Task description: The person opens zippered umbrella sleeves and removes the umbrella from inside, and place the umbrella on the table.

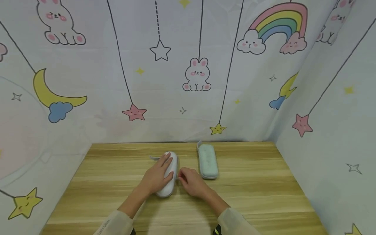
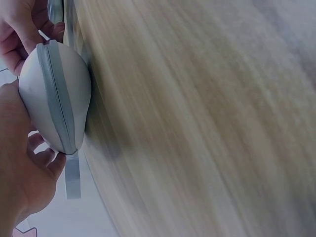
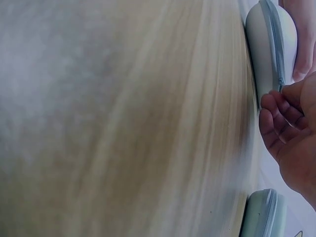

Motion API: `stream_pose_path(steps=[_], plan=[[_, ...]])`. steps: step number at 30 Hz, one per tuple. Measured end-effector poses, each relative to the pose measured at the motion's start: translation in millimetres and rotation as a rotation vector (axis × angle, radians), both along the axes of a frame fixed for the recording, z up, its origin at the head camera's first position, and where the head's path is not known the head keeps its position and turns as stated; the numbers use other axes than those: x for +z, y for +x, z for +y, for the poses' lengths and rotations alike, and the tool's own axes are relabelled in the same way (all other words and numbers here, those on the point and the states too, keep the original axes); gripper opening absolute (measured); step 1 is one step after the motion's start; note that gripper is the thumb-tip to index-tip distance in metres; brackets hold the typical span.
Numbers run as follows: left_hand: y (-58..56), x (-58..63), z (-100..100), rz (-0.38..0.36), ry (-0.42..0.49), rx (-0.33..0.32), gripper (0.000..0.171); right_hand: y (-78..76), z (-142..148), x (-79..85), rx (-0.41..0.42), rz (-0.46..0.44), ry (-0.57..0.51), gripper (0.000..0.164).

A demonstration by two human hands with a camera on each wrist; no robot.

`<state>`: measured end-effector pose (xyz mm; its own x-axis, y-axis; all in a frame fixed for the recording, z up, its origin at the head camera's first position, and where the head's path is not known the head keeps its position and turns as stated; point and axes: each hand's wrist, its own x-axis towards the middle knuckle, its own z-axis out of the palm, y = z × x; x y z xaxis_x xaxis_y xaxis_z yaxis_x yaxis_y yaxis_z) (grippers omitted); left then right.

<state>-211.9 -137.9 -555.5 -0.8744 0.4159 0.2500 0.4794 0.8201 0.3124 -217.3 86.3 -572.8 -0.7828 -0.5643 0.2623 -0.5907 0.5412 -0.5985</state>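
A white oblong zip case (image 1: 166, 191) lies on the wooden table, left of the middle. My left hand (image 1: 155, 178) holds it from above, thumb on its right side and fingers over the top and far side. A grey zipper (image 2: 58, 94) runs round the case's edge in the left wrist view, and its two halves meet all along the visible part. At the case's right side, my right hand (image 1: 192, 183) has curled fingers. In the right wrist view its thumb and forefinger pinch at the zipper line, hiding the zipper pull.
A mint-green zip case (image 1: 208, 161) lies just right of the right hand, with a grey strap at its far end. Another grey strap (image 2: 72, 180) sticks out from the white case. Behind the wooden table (image 1: 249, 189) hangs a cloth printed with rabbits and stars.
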Motion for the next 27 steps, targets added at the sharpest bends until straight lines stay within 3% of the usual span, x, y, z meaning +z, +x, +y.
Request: stream_pose_path(steps=[27], plan=[[-1.3,-3.6,0.2,-0.013,-0.007,0.007,0.065,2.1,2.9,0.9,0.019,-0.002,-0.009,0.01]])
